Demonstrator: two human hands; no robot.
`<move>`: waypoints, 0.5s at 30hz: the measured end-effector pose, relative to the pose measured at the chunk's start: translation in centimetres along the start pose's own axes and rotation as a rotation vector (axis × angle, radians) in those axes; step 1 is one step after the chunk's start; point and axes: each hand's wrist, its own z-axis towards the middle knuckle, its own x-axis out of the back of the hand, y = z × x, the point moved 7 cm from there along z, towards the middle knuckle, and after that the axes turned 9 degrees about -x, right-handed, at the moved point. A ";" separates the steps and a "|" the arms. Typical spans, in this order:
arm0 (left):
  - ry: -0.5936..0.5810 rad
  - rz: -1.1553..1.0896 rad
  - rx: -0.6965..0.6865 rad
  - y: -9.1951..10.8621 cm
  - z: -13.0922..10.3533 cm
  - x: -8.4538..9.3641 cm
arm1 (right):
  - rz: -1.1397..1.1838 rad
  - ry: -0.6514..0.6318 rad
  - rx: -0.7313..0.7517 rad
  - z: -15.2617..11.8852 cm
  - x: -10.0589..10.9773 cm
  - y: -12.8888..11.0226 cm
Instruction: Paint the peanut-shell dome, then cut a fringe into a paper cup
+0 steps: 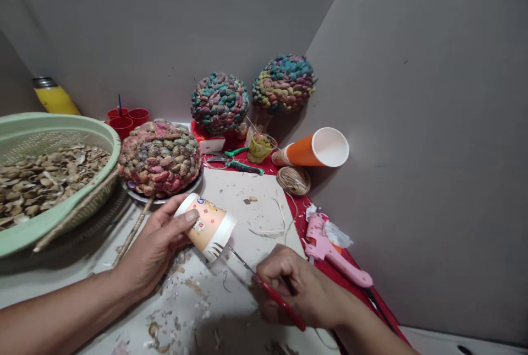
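Observation:
My left hand (169,236) is closed around a small printed paper cup (208,222), tilted on its side, thumb across its pattern. Several short slits run along the cup's lower right edge. In my right hand (291,286) is a pair of red-handled scissors (278,300), fingers wrapped round the handles. The blades reach up and left to the slit edge of the cup; I cannot tell whether they touch it. Just behind my left hand, a ball covered in pinkish nut shells (160,157) rests in a metal dish (197,183), a twisted cord stick (136,228) below it.
A green colander (115,146) of shells stands left. Behind are two coloured shell-covered balls (220,102), green-handled pliers (243,167) and red cups (138,117). To the right lie stacked orange cups (303,150), twine (293,180) and a pink glue gun (340,261). Scraps litter the board (235,190).

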 end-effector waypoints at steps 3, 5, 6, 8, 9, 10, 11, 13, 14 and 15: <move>0.001 0.001 -0.003 0.1 0.0 -0.1 | -0.031 0.005 0.020 0.2 -0.1 -0.1; 0.011 0.010 0.002 0.2 0.0 -0.1 | -0.043 0.014 0.053 0.3 -0.1 -0.3; 0.015 0.011 0.004 0.3 -0.1 -0.2 | -0.043 0.016 0.065 0.3 -0.2 -0.3; 0.018 0.006 0.007 0.3 -0.1 -0.2 | -0.034 0.015 0.079 0.4 -0.2 -0.3; 0.017 0.002 0.009 0.3 -0.2 -0.3 | -0.032 0.015 0.081 0.4 -0.2 -0.3; 0.016 -0.002 0.011 0.3 -0.2 -0.3 | -0.032 0.017 0.082 0.5 -0.2 -0.2; 0.015 -0.005 0.013 0.3 -0.2 -0.4 | -0.036 0.022 0.084 0.5 -0.2 -0.2; 0.021 -0.008 0.019 0.3 -0.2 -0.4 | -0.041 0.027 0.083 0.5 -0.3 -0.2; 0.026 -0.008 0.022 0.3 -0.3 -0.4 | -0.043 0.028 0.084 0.5 -0.3 -0.2; 0.033 -0.008 0.024 0.2 -0.3 -0.3 | -0.043 0.026 0.083 0.5 -0.3 -0.2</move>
